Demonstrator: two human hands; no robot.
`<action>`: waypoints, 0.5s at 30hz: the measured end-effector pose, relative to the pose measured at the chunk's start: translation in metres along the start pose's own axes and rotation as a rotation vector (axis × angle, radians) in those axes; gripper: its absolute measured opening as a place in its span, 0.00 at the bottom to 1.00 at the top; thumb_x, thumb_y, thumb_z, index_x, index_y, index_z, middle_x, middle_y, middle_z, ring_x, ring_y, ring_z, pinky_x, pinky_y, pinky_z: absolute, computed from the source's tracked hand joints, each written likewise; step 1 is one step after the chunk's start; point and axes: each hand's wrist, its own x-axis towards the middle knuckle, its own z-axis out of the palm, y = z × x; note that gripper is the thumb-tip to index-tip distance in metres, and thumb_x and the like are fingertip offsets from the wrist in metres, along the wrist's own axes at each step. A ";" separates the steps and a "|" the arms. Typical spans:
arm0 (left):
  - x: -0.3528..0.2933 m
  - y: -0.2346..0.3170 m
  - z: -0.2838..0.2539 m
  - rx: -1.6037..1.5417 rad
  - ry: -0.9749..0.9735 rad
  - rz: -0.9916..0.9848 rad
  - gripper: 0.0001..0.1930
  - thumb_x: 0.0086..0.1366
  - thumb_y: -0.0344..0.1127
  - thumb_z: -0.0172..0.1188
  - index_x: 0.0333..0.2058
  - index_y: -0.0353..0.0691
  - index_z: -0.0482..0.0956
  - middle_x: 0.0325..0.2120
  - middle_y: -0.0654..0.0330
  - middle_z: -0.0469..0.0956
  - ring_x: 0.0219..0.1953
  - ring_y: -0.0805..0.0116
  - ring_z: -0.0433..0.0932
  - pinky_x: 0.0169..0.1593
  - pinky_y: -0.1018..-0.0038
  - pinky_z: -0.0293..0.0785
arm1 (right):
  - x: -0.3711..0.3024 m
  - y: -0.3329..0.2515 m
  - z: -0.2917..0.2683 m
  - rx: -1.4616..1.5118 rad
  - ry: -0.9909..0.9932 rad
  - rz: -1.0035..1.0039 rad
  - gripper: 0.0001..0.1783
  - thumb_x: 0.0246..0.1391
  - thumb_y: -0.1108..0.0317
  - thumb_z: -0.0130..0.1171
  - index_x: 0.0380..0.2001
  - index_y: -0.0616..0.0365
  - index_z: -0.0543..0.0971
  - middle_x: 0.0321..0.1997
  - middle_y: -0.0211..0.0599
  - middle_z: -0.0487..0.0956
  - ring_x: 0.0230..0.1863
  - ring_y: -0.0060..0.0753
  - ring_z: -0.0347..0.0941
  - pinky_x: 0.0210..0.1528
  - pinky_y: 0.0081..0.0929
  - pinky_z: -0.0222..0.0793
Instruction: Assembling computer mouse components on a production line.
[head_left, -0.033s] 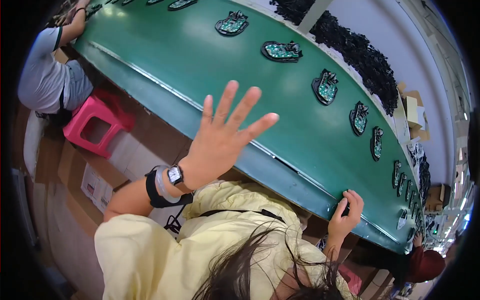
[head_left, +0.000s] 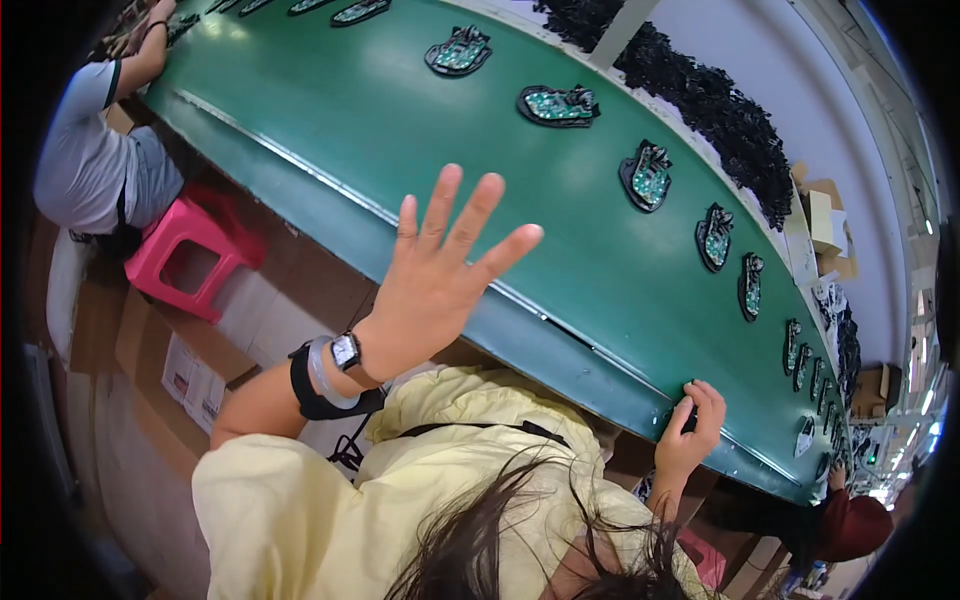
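Note:
My left hand (head_left: 428,285) is raised over the near edge of the green belt (head_left: 350,140), fingers spread and nothing in them. A watch (head_left: 346,351), a pale bangle and a black strap (head_left: 303,380) are on that wrist. My right hand (head_left: 692,432) rests at the belt's near edge, with curled fingers around a small dark thing (head_left: 690,418) mostly hidden by them. Beyond the hands, black shells with green circuit boards lie spaced along the belt, among them one shell with a board (head_left: 558,104) and another such shell (head_left: 646,176). Neither hand touches them.
A heap of small black parts (head_left: 705,110) lies behind the belt's far edge, with an open carton (head_left: 828,220) farther right. A pink stool (head_left: 185,255) stands at the left near a seated person (head_left: 95,160). Another person in dark red (head_left: 850,525) is at the far right.
My left hand has shifted slightly left, its fingers still spread. The shells on the belt sit slightly farther left in view. My right hand stays in place.

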 end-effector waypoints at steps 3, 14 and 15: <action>0.009 -0.005 -0.003 -0.283 -0.028 -0.108 0.35 0.55 0.34 0.59 0.62 0.56 0.57 0.63 0.55 0.53 0.64 0.48 0.52 0.60 0.50 0.52 | 0.000 -0.001 0.001 -0.021 -0.012 0.016 0.08 0.47 0.79 0.50 0.32 0.63 0.75 0.39 0.45 0.73 0.44 0.45 0.69 0.49 0.35 0.64; 0.009 -0.003 -0.001 -0.325 -0.050 -0.176 0.15 0.53 0.29 0.58 0.41 0.44 0.79 0.46 0.61 0.76 0.54 0.56 0.70 0.57 0.56 0.61 | -0.002 -0.009 0.004 -0.022 0.031 0.039 0.09 0.44 0.80 0.50 0.31 0.63 0.75 0.38 0.44 0.74 0.43 0.47 0.69 0.48 0.36 0.64; 0.010 -0.003 -0.002 -0.329 -0.043 -0.189 0.14 0.53 0.29 0.58 0.41 0.44 0.79 0.45 0.61 0.76 0.54 0.56 0.70 0.57 0.57 0.61 | -0.002 -0.009 0.003 -0.026 0.022 0.038 0.08 0.44 0.80 0.50 0.31 0.63 0.75 0.38 0.44 0.74 0.43 0.47 0.69 0.47 0.36 0.65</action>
